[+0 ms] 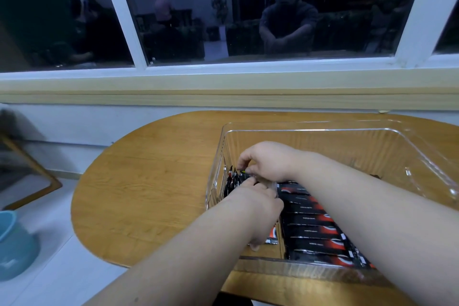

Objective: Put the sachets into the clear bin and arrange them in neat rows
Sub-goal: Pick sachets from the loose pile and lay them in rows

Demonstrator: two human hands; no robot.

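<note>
A clear plastic bin (347, 129) stands on the wooden table (149, 194). Inside it, a row of black and red sachets (313, 228) lies overlapping along the near middle. A small bunch of upright sachets (232, 180) stands against the bin's left wall. Both my hands are inside the bin at that bunch. My right hand (268, 161) reaches over from the right, its fingers curled and pinching the tops of the upright sachets. My left hand (258, 206) lies just below, fingers pressed on the sachets; its fingertips are partly hidden. A single sachet (272, 237) peeks out under my left wrist.
The table is rounded on its left end and stands against a wall under a window sill (223, 97). The bin's far and right parts hold nothing. A light blue tub (12, 243) sits on the floor at lower left, beside a wooden frame (42, 176).
</note>
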